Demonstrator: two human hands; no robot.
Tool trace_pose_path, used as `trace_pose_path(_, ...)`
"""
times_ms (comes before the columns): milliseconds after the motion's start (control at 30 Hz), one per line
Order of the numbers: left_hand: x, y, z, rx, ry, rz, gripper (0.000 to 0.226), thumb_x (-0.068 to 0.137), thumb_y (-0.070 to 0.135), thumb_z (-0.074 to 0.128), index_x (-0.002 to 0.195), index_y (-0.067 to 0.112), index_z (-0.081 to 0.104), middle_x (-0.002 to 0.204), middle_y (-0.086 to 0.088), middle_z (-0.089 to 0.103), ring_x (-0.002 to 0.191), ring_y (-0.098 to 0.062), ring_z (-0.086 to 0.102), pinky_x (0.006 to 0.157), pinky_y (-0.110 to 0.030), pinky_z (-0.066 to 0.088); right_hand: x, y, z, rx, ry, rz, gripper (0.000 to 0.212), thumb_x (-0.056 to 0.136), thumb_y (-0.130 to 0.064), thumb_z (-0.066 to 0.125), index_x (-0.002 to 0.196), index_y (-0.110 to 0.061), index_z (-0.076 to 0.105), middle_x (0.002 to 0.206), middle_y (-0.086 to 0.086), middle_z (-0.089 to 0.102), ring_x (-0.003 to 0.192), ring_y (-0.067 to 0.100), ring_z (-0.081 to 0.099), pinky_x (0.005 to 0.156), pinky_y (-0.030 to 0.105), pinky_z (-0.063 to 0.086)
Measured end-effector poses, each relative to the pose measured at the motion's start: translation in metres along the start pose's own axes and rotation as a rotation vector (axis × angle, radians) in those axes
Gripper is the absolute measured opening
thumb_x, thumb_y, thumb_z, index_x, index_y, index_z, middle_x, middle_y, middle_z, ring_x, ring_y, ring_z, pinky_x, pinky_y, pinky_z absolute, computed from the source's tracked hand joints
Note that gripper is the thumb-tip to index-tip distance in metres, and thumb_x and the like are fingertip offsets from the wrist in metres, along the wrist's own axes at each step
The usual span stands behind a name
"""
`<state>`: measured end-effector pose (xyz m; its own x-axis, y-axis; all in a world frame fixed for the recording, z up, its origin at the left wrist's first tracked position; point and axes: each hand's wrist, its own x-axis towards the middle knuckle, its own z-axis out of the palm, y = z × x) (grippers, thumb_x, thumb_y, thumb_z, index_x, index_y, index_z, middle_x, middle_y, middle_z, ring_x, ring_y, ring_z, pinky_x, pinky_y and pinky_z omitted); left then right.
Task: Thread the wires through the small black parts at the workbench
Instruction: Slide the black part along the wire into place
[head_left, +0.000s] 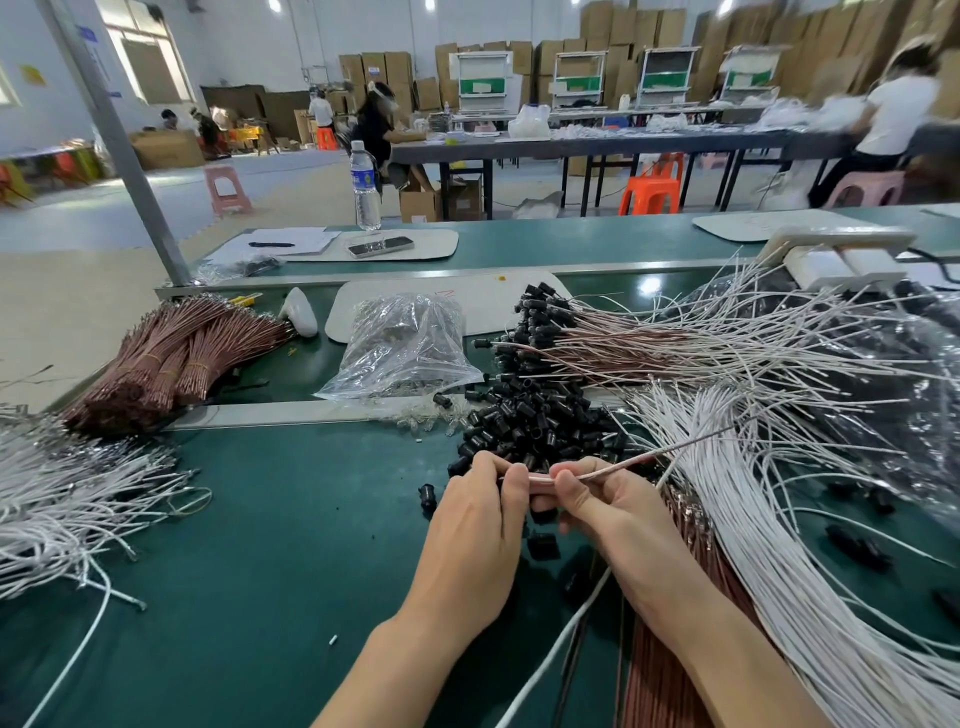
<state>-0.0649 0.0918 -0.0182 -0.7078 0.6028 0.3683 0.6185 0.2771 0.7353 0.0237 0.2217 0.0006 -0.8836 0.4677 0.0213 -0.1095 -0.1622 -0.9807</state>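
Obs.: a single pale wire (623, 463) is held between both hands over the near middle of the green bench (260, 545). The left hand (478, 525) is seen with fingers (511, 483) curled, and the wire's left end is pinched at their tips. The right hand (618, 512) is placed just to its right. There the wire is pinched between thumb and forefinger, and its free length is run up and right over the white wires (789, 525) fanned across the right side. Whether a black part is held under the fingertips cannot be told.

The pile of small black parts (535, 421) is found just beyond the hands. One loose black part (427, 491) is noted just left of the left hand.

Farther off, wires fitted with black parts (597, 338) are laid to the right, a clear plastic bag (410, 348) in the middle, and banded brown wire bundles (171, 358) on the left. More white wires (67, 499) are spread at the near left.
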Motion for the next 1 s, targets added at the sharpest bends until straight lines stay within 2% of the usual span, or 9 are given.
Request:
trace_pose_path(100, 0.000, 0.000, 0.001, -0.020, 0.007, 0.001, 0.036, 0.099, 0.065, 0.019, 0.089, 0.041, 0.044, 0.088, 0.018, 0.060, 0.088, -0.004, 0.052, 0.070, -0.021, 0.036, 0.001, -0.001, 0.000, 0.062, -0.009, 0.014, 0.030, 0.085, -0.029, 0.066, 0.103, -0.006, 0.070, 0.100, 0.013, 0.078, 0.096, 0.024, 0.075, 0.067, 0.021, 0.055)
trace_pose_path(200, 0.001, -0.001, 0.002, -0.103, 0.046, 0.018, 0.030, 0.098, 0.069, 0.026, 0.103, 0.047, 0.046, 0.099, 0.023, 0.061, 0.093, -0.006, 0.058, 0.077, -0.022, 0.043, 0.001, -0.004, 0.001, 0.184, 0.008, 0.014, 0.027, 0.084, -0.027, 0.068, 0.102, -0.006, 0.070, 0.103, 0.018, 0.077, 0.096, 0.027, 0.076, 0.065, 0.021, 0.057)
trace_pose_path(233, 0.001, -0.002, 0.002, -0.131, 0.063, 0.016, 0.029, 0.096, 0.072, 0.030, 0.108, 0.049, 0.044, 0.098, 0.020, 0.062, 0.091, -0.007, 0.059, 0.077, -0.025, 0.046, 0.001, -0.005, 0.001, 0.207, 0.029, 0.009, 0.026, 0.083, -0.027, 0.070, 0.101, -0.008, 0.072, 0.103, 0.018, 0.077, 0.096, 0.028, 0.076, 0.066, 0.021, 0.057)
trace_pose_path(300, 0.002, -0.002, 0.000, -0.178, 0.109, 0.014, 0.031, 0.092, 0.075, 0.039, 0.111, 0.051, 0.044, 0.092, 0.015, 0.062, 0.081, -0.008, 0.059, 0.069, -0.021, 0.045, 0.002, -0.007, -0.001, 0.222, 0.080, -0.008, 0.023, 0.081, -0.030, 0.073, 0.096, -0.014, 0.078, 0.104, 0.018, 0.077, 0.094, 0.026, 0.076, 0.067, 0.021, 0.058)
trace_pose_path(367, 0.003, -0.001, -0.001, -0.228, 0.142, 0.016, 0.024, 0.093, 0.067, 0.050, 0.109, 0.050, 0.050, 0.091, 0.016, 0.063, 0.081, -0.008, 0.061, 0.068, -0.016, 0.044, 0.002, -0.007, -0.002, 0.210, 0.105, -0.023, 0.025, 0.078, -0.034, 0.075, 0.096, -0.017, 0.080, 0.104, 0.016, 0.077, 0.093, 0.024, 0.076, 0.068, 0.021, 0.058)
trace_pose_path(467, 0.004, 0.000, -0.001, -0.285, 0.166, 0.033, 0.009, 0.096, 0.042, 0.063, 0.104, 0.042, 0.058, 0.092, 0.018, 0.067, 0.088, -0.008, 0.064, 0.075, -0.012, 0.044, 0.001, -0.007, 0.000, 0.164, 0.120, -0.052, 0.033, 0.074, -0.042, 0.078, 0.100, -0.021, 0.080, 0.106, 0.012, 0.078, 0.096, 0.023, 0.075, 0.069, 0.021, 0.058)
trace_pose_path(633, 0.005, 0.000, -0.008, -0.431, 0.301, -0.048, 0.005, 0.096, 0.037, 0.061, 0.100, 0.034, 0.062, 0.090, 0.014, 0.068, 0.079, -0.005, 0.062, 0.072, -0.012, 0.045, 0.000, -0.015, -0.007, 0.211, 0.207, -0.104, 0.023, 0.078, -0.035, 0.076, 0.098, -0.024, 0.081, 0.103, 0.010, 0.078, 0.086, 0.017, 0.075, 0.067, 0.020, 0.058)
trace_pose_path(833, 0.004, 0.001, -0.016, -0.547, 0.503, -0.157, 0.014, 0.096, 0.038, 0.054, 0.106, 0.029, 0.058, 0.090, 0.005, 0.067, 0.081, -0.011, 0.061, 0.078, -0.025, 0.052, -0.002, -0.025, -0.013, 0.326, 0.304, -0.108, 0.018, 0.084, -0.027, 0.069, 0.090, -0.016, 0.083, 0.095, 0.014, 0.077, 0.079, 0.017, 0.073, 0.066, 0.021, 0.059)
trace_pose_path(1000, 0.018, 0.016, -0.026, -0.588, 0.529, -0.154, 0.012, 0.099, 0.031, 0.053, 0.108, 0.026, 0.059, 0.086, 0.009, 0.069, 0.077, -0.006, 0.061, 0.076, -0.023, 0.053, -0.002, -0.052, -0.021, 0.179, 0.278, -0.180, 0.025, 0.087, -0.031, 0.065, 0.099, -0.015, 0.080, 0.098, 0.014, 0.078, 0.083, 0.019, 0.073, 0.070, 0.022, 0.060)
